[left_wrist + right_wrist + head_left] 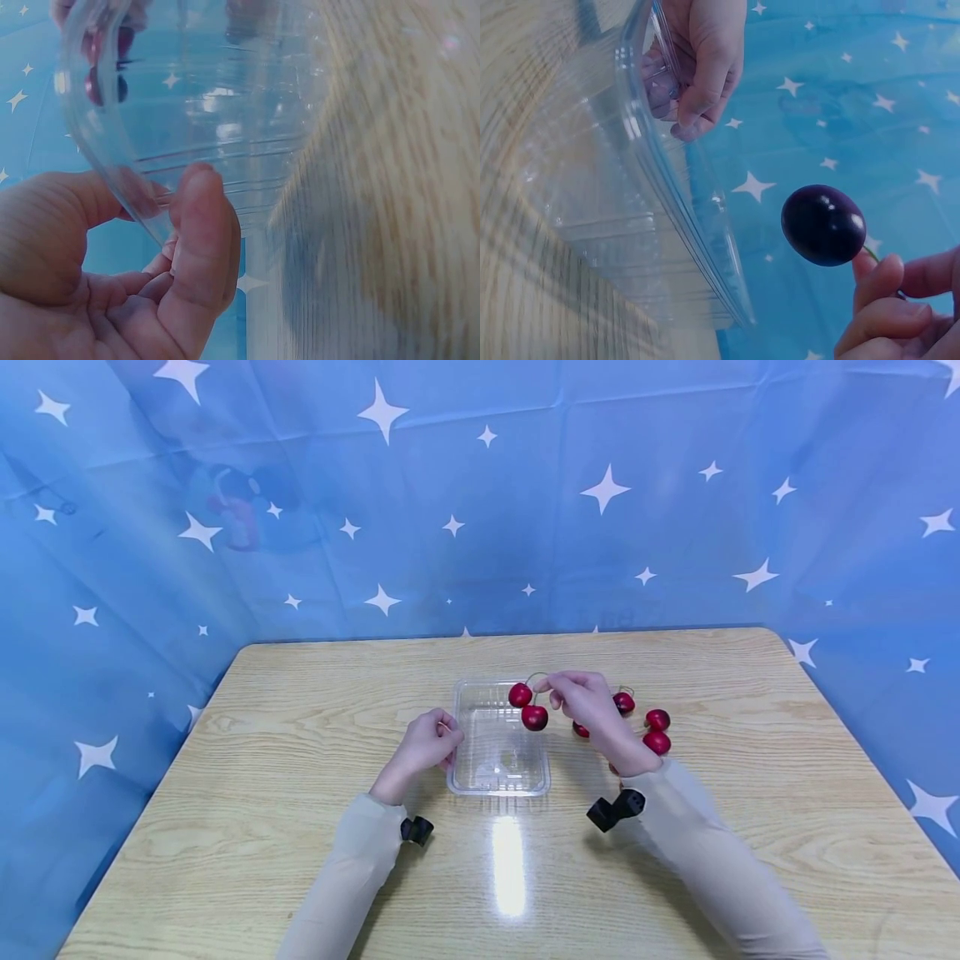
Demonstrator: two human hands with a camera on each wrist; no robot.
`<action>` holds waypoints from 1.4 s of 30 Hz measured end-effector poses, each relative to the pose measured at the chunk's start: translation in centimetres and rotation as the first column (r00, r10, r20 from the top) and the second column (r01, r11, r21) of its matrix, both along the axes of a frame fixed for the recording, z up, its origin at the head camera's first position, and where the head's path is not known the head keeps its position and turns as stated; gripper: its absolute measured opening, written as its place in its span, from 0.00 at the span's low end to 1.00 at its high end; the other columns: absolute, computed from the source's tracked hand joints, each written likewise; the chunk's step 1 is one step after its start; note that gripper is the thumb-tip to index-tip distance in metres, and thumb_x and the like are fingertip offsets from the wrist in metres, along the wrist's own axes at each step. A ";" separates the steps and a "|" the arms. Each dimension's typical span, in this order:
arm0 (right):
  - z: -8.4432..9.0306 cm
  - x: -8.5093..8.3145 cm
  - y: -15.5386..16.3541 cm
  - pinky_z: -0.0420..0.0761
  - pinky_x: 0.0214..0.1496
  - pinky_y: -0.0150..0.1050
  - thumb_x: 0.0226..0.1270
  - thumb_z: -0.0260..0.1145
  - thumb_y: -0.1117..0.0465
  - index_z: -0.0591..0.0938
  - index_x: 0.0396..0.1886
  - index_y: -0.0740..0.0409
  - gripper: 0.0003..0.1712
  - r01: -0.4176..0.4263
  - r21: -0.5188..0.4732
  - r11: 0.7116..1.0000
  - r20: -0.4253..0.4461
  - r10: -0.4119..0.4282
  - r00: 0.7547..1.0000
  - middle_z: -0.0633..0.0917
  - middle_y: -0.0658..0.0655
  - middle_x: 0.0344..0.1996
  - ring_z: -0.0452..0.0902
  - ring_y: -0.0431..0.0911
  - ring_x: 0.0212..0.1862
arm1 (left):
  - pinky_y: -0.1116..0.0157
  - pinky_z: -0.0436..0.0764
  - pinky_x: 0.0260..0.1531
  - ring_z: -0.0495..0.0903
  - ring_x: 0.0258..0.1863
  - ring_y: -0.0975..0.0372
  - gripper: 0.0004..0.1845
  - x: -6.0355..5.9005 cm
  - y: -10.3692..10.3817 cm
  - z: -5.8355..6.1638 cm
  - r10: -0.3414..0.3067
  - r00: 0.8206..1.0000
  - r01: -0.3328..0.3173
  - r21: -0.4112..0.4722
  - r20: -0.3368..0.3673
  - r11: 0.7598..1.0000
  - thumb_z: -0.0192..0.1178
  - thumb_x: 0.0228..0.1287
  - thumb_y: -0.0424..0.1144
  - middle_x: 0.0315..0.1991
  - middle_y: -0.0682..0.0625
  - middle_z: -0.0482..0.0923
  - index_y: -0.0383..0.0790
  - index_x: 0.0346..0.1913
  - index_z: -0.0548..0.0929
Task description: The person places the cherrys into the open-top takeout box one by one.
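My right hand [592,714] pinches the stems of paired cherries [528,707] at the clear tray's [498,785] two o'clock rim, my left hand [429,743] gripping its nine o'clock edge; a slipping stem risks fruit rolling outside.

We see the right hand [596,714] covering part of the loose cherries [657,731]; the clear tray [210,127] blurs at the left wrist.
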State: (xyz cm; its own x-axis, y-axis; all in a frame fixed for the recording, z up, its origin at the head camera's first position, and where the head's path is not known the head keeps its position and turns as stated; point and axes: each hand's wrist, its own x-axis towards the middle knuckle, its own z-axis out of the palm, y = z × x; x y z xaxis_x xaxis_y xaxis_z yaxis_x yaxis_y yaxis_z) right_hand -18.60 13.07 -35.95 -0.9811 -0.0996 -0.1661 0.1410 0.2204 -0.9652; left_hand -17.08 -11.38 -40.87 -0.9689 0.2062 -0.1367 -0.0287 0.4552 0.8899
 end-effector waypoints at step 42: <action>-1.2 -1.8 -5.0 0.55 0.14 0.27 0.66 0.53 0.63 0.84 0.40 0.67 0.15 -0.117 0.119 0.986 0.091 0.106 0.990 0.75 0.51 0.12 0.57 0.36 0.11 | 0.61 0.82 0.18 0.74 0.11 0.64 0.04 0.0 0.1 0.3 -0.001 1.000 0.001 0.003 0.027 1.000 0.53 0.61 0.29 0.16 0.48 0.72 0.31 0.37 0.72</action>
